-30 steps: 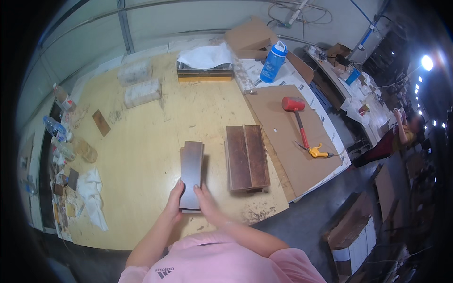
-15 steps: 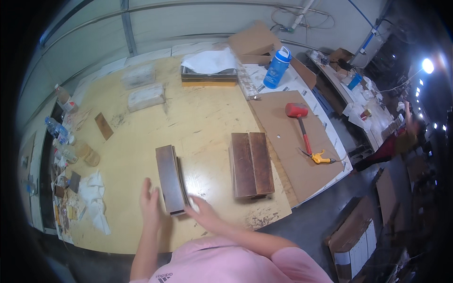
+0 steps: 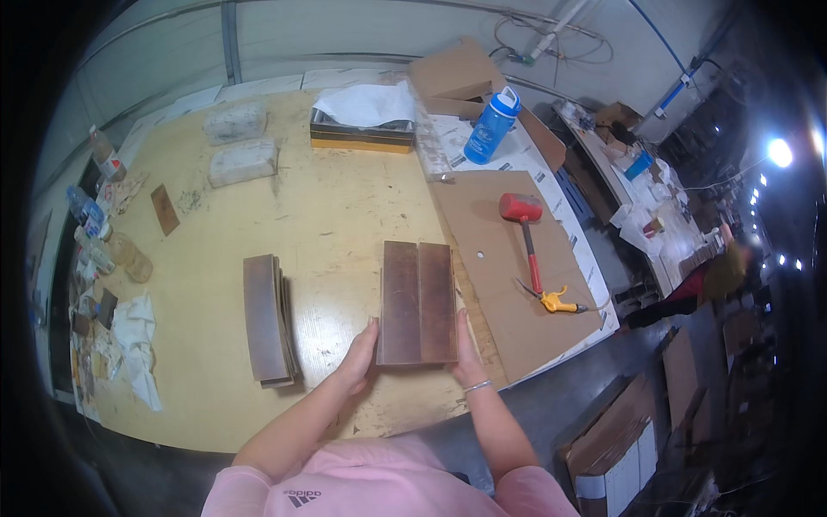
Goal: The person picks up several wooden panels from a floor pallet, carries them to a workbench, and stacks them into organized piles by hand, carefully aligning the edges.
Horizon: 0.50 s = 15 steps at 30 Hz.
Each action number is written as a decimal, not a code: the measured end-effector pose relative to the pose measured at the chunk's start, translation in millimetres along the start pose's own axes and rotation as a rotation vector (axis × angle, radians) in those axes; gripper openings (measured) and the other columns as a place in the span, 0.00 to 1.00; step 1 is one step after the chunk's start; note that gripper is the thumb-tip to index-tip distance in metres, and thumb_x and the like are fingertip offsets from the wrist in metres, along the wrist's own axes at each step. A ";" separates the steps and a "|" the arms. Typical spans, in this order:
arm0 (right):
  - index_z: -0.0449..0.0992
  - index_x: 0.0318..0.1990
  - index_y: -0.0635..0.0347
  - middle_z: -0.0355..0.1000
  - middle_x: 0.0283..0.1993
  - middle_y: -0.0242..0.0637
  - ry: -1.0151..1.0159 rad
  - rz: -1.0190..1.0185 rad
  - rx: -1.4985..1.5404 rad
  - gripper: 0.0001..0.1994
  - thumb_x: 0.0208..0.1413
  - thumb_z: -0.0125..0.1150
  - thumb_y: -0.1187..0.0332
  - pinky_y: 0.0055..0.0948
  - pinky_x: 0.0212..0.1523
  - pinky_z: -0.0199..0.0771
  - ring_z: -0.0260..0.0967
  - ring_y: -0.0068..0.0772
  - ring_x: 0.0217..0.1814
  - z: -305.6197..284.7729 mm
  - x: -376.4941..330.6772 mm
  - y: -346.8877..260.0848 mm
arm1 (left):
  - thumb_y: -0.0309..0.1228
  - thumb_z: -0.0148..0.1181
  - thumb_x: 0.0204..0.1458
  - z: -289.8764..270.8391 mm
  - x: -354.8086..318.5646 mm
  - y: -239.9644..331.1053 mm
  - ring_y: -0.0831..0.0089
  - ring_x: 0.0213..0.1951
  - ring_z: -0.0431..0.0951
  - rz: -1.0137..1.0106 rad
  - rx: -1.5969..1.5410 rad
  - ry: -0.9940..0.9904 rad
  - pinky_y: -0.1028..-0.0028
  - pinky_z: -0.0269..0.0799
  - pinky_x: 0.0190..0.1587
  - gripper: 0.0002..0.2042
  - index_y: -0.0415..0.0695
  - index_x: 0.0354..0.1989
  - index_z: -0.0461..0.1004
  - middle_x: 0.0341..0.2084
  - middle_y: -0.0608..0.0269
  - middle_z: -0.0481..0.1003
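Your left hand [image 3: 357,355] and right hand [image 3: 465,349] press flat and open against the two long sides of a pair of dark brown planks [image 3: 419,302] lying side by side on the yellow worktable [image 3: 327,215], just below centre frame. Uneven pressure could split the pair at the seam or skew them — neither hand actually grips. A second stack of planks [image 3: 269,317] sits left of centre. Upper centre, a blue bottle [image 3: 491,129] stands by flattened brown cardboard [image 3: 452,73]; two clear-wrapped pale packages [image 3: 237,142] lie upper left; a red mallet [image 3: 525,233] rests at right.
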State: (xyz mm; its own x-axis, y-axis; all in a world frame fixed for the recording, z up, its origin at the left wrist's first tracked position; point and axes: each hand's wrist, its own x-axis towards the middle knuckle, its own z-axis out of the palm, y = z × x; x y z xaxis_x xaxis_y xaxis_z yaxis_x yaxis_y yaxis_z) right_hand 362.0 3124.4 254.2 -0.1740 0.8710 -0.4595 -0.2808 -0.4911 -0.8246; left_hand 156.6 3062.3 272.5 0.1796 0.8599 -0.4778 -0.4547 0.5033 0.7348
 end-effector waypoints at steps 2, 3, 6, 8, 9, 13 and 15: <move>0.59 0.68 0.57 0.63 0.67 0.37 -0.075 0.069 0.095 0.36 0.66 0.35 0.37 0.35 0.69 0.57 0.59 0.34 0.69 -0.4 1.6 6.0 | 0.52 0.28 0.69 10.8 -2.5 -3.6 0.63 0.69 0.55 0.003 -0.049 0.024 0.64 0.46 0.71 0.32 0.39 0.70 0.54 0.68 0.54 0.57; 0.59 0.69 0.56 0.63 0.67 0.36 -0.116 0.063 0.109 0.36 0.66 0.35 0.37 0.35 0.69 0.58 0.59 0.33 0.69 -2.1 2.2 9.8 | 0.53 0.29 0.68 13.3 -3.6 -9.7 0.64 0.68 0.56 0.025 -0.077 0.035 0.65 0.47 0.71 0.32 0.39 0.70 0.54 0.68 0.53 0.57; 0.58 0.69 0.55 0.62 0.67 0.35 -0.165 0.097 0.137 0.35 0.66 0.35 0.37 0.35 0.68 0.59 0.58 0.33 0.69 -0.6 0.0 18.5 | 0.53 0.30 0.68 13.8 -12.0 -16.6 0.64 0.68 0.57 0.020 -0.172 0.047 0.64 0.49 0.70 0.32 0.40 0.70 0.52 0.68 0.54 0.58; 0.58 0.69 0.55 0.62 0.67 0.35 -0.169 0.139 0.150 0.35 0.66 0.35 0.38 0.35 0.68 0.59 0.58 0.33 0.69 8.4 -6.7 22.7 | 0.53 0.30 0.68 6.6 -18.8 -24.3 0.65 0.68 0.57 0.028 -0.199 0.095 0.64 0.50 0.70 0.32 0.41 0.71 0.52 0.68 0.55 0.58; 0.58 0.69 0.55 0.61 0.68 0.35 -0.169 0.161 0.157 0.35 0.67 0.34 0.38 0.35 0.68 0.59 0.58 0.33 0.69 15.0 -12.4 25.1 | 0.54 0.30 0.68 0.1 -22.7 -34.3 0.64 0.68 0.57 0.048 -0.191 0.142 0.63 0.50 0.70 0.32 0.42 0.71 0.52 0.68 0.55 0.58; 0.56 0.69 0.62 0.60 0.69 0.40 -0.238 0.181 0.143 0.38 0.66 0.38 0.37 0.36 0.68 0.60 0.58 0.36 0.70 26.6 -20.5 61.6 | 0.53 0.32 0.68 -9.4 -61.8 -36.2 0.64 0.67 0.59 0.059 -0.252 0.250 0.61 0.52 0.69 0.31 0.44 0.71 0.53 0.66 0.58 0.60; 0.58 0.68 0.64 0.62 0.67 0.42 -0.274 0.187 0.158 0.37 0.67 0.37 0.39 0.35 0.67 0.62 0.60 0.36 0.68 39.5 -26.4 74.4 | 0.54 0.34 0.67 -22.4 -76.4 -44.0 0.65 0.66 0.59 0.098 -0.239 0.293 0.61 0.51 0.69 0.30 0.45 0.69 0.56 0.65 0.60 0.62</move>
State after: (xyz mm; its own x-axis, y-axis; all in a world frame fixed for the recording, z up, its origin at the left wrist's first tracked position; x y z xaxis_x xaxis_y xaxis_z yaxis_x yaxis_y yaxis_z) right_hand 308.5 3064.2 218.0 -0.4766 0.7403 -0.4741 -0.3588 -0.6561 -0.6639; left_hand 143.4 2972.5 265.9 -0.1155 0.8248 -0.5536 -0.6541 0.3563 0.6673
